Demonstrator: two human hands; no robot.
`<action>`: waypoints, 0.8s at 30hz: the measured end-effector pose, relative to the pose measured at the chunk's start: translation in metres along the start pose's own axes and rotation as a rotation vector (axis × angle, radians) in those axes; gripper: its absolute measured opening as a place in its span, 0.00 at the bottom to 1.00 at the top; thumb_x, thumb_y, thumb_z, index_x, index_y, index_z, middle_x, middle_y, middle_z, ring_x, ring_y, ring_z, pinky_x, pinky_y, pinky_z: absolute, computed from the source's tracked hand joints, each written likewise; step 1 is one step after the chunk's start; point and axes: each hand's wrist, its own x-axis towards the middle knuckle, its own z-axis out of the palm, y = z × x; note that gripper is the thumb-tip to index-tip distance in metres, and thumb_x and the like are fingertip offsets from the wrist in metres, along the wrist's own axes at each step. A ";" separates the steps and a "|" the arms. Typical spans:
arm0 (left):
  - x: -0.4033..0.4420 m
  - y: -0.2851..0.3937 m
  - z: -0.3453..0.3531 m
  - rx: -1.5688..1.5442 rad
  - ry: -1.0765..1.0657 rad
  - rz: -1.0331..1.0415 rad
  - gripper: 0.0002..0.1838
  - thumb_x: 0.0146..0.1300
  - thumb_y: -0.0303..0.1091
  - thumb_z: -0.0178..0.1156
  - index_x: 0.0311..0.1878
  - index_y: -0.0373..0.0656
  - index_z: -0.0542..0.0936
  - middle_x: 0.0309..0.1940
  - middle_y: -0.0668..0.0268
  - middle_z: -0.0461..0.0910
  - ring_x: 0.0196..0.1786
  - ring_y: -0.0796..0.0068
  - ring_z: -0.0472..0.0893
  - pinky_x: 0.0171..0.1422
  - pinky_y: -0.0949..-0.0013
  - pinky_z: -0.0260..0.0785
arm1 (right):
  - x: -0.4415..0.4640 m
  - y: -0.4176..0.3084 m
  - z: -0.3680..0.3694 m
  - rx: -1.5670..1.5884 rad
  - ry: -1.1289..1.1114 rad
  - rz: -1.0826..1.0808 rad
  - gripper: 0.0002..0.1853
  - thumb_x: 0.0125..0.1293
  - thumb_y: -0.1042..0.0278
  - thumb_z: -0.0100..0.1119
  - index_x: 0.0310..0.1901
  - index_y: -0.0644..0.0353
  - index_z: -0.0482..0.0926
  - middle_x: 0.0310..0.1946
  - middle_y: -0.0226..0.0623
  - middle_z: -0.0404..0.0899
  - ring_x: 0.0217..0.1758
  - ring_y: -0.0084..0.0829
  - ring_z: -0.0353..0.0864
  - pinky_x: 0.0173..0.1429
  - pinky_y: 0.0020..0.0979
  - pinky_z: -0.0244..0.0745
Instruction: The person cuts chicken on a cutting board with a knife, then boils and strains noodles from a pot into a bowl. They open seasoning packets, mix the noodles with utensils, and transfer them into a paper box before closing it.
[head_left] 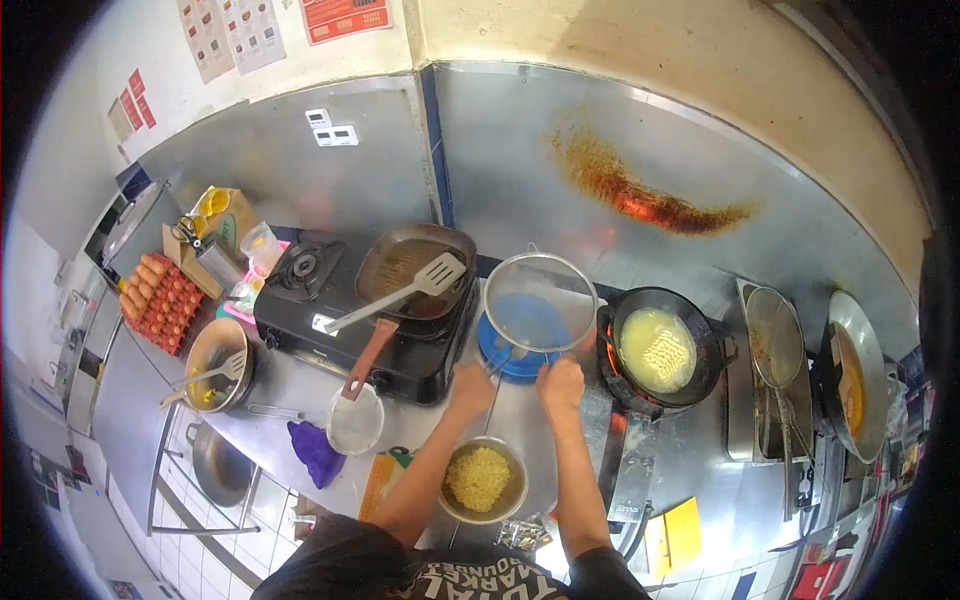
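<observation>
A round wire-mesh strainer (pixel 540 300) is tilted over a blue basin (pixel 522 368) on the counter. My right hand (pixel 561 388) is closed at the strainer's near edge, around its handle. Beside it, my left hand (pixel 472 388) is closed near the basin's left side; a thin piece shows at its fingers, too small to name. Between my forearms stands a metal bowl (pixel 517 497) of yellow noodles (pixel 479 478). To the right, a black wok (pixel 712 372) on a lit burner holds cloudy liquid with a noodle block (pixel 668 354).
Left of the basin, a black stove (pixel 430 365) carries a square pan (pixel 400 255) with a slotted spatula (pixel 438 275) across it. Egg trays (pixel 165 312), a pan (pixel 215 345) and a purple cloth (pixel 314 452) lie farther left. Another strainer (pixel 775 335) and a large wok (pixel 875 370) stand right.
</observation>
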 end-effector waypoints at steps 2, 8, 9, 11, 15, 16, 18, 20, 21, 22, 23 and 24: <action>-0.029 -0.024 -0.019 0.054 0.091 0.028 0.13 0.63 0.27 0.53 0.47 0.27 0.74 0.41 0.36 0.81 0.45 0.35 0.84 0.54 0.47 0.76 | -0.008 -0.001 0.000 -0.012 -0.029 0.022 0.18 0.61 0.59 0.68 0.36 0.70 0.81 0.35 0.57 0.85 0.41 0.54 0.88 0.46 0.46 0.84; -0.129 -0.003 -0.126 -0.353 -0.183 -0.277 0.08 0.71 0.30 0.52 0.43 0.35 0.75 0.27 0.45 0.81 0.40 0.49 0.86 0.44 0.47 0.77 | -0.031 0.019 0.019 -0.007 -0.147 -0.023 0.20 0.62 0.57 0.68 0.43 0.70 0.80 0.36 0.57 0.85 0.43 0.52 0.88 0.45 0.47 0.84; -0.137 -0.006 -0.129 -0.408 -0.206 -0.271 0.09 0.72 0.32 0.51 0.42 0.35 0.74 0.28 0.46 0.81 0.39 0.51 0.85 0.44 0.49 0.76 | -0.034 0.020 0.016 -0.046 -0.106 -0.054 0.20 0.62 0.59 0.67 0.46 0.68 0.80 0.38 0.55 0.85 0.42 0.52 0.87 0.44 0.47 0.83; -0.153 -0.042 -0.112 -0.431 -0.130 -0.120 0.11 0.74 0.35 0.52 0.43 0.34 0.74 0.33 0.45 0.81 0.37 0.51 0.83 0.44 0.53 0.72 | -0.064 0.011 -0.003 -0.081 -0.098 -0.084 0.19 0.62 0.60 0.67 0.49 0.66 0.80 0.41 0.53 0.84 0.40 0.52 0.87 0.43 0.48 0.83; -0.190 -0.035 -0.109 -0.427 -0.070 -0.061 0.11 0.74 0.35 0.51 0.45 0.34 0.74 0.34 0.45 0.81 0.40 0.48 0.82 0.45 0.53 0.71 | -0.145 -0.029 -0.093 0.136 -0.146 -0.703 0.17 0.60 0.69 0.64 0.52 0.59 0.80 0.45 0.41 0.79 0.35 0.43 0.85 0.38 0.39 0.82; -0.201 -0.035 -0.102 -0.417 -0.024 0.026 0.11 0.75 0.35 0.50 0.43 0.36 0.74 0.29 0.54 0.79 0.32 0.61 0.79 0.37 0.60 0.69 | -0.162 -0.038 -0.097 0.130 -0.161 -0.694 0.17 0.60 0.69 0.64 0.52 0.59 0.80 0.45 0.41 0.79 0.35 0.43 0.85 0.38 0.39 0.82; -0.218 -0.029 -0.093 -0.408 -0.002 0.118 0.12 0.77 0.36 0.48 0.42 0.38 0.74 0.24 0.63 0.77 0.25 0.75 0.75 0.28 0.66 0.67 | -0.191 -0.048 -0.100 0.221 -0.103 -0.981 0.12 0.56 0.74 0.60 0.43 0.60 0.80 0.37 0.36 0.75 0.39 0.34 0.83 0.37 0.32 0.81; -0.233 -0.022 -0.093 -0.521 -0.144 0.017 0.11 0.77 0.35 0.48 0.42 0.37 0.74 0.25 0.60 0.78 0.24 0.71 0.76 0.31 0.64 0.68 | -0.201 -0.039 -0.093 0.198 -0.149 -0.982 0.12 0.56 0.74 0.60 0.43 0.61 0.80 0.38 0.36 0.75 0.39 0.34 0.83 0.37 0.33 0.81; -0.239 -0.016 -0.101 -0.519 -0.157 0.011 0.11 0.77 0.35 0.48 0.42 0.37 0.74 0.25 0.60 0.78 0.24 0.71 0.76 0.31 0.64 0.68 | -0.204 -0.036 -0.088 0.184 -0.197 -1.003 0.12 0.56 0.74 0.60 0.43 0.62 0.81 0.39 0.36 0.75 0.40 0.35 0.83 0.36 0.33 0.81; -0.244 -0.010 -0.111 -0.600 -0.219 -0.123 0.11 0.76 0.34 0.49 0.43 0.36 0.75 0.25 0.58 0.79 0.24 0.68 0.77 0.31 0.62 0.69 | -0.210 -0.032 -0.086 0.187 -0.212 -0.992 0.12 0.56 0.74 0.60 0.43 0.62 0.81 0.39 0.36 0.75 0.40 0.35 0.83 0.36 0.33 0.81; -0.246 -0.009 -0.117 -0.680 -0.275 -0.259 0.10 0.75 0.34 0.50 0.43 0.36 0.76 0.25 0.55 0.79 0.23 0.65 0.78 0.32 0.61 0.69 | -0.214 -0.027 -0.085 0.218 -0.175 -0.959 0.12 0.56 0.74 0.60 0.43 0.62 0.81 0.39 0.37 0.75 0.40 0.35 0.83 0.37 0.33 0.81; -0.245 -0.016 -0.118 -0.683 -0.280 -0.271 0.10 0.75 0.34 0.50 0.43 0.36 0.76 0.25 0.55 0.79 0.23 0.65 0.78 0.32 0.61 0.69 | -0.216 -0.022 -0.084 0.247 -0.137 -0.931 0.12 0.56 0.74 0.60 0.43 0.62 0.82 0.39 0.37 0.74 0.41 0.36 0.83 0.37 0.33 0.81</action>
